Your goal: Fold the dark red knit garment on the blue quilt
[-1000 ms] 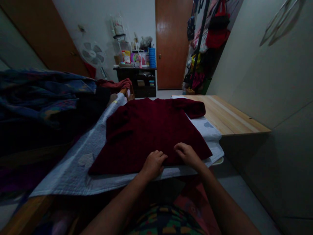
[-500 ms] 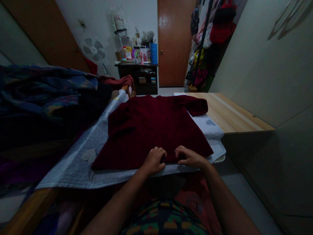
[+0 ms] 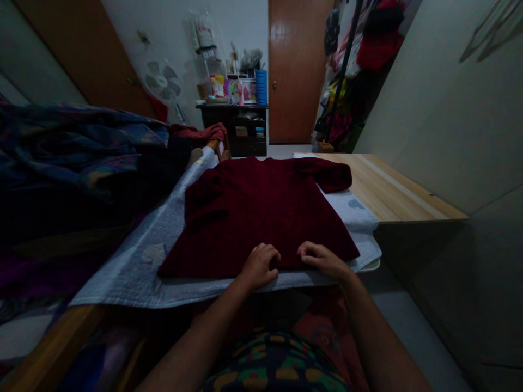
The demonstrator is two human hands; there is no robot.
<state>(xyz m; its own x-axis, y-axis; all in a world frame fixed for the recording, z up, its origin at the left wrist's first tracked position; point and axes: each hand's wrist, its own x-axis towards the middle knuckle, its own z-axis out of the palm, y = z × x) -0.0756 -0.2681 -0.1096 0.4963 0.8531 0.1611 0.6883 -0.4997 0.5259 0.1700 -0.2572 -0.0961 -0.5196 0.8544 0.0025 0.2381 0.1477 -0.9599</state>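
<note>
A dark red short-sleeved shirt [image 3: 261,212] lies spread flat on a pale blue-white cloth [image 3: 122,283], its bottom edge toward me. My left hand [image 3: 261,265] rests on the shirt near the middle of that edge, fingers bent and thumb held apart, with nothing in it. To its right, my right hand [image 3: 321,258] is over the same edge with its fingers curled and the thumb drawn in close to them. Whether a bit of fabric sits between those fingertips is hidden. The shirt's left sleeve is bunched; the right sleeve stretches out sideways.
A pile of dark and blue patterned clothes [image 3: 81,152] rises on the left. A wooden board [image 3: 400,190] extends on the right beside a pale wall panel. Farther back are a dark shelf unit [image 3: 232,130], a fan [image 3: 162,80] and a brown door [image 3: 298,71].
My right hand has shifted slightly right and its thumb has closed in toward the fingers. The left hand stays almost in place. The whole view has turned slightly left.
</note>
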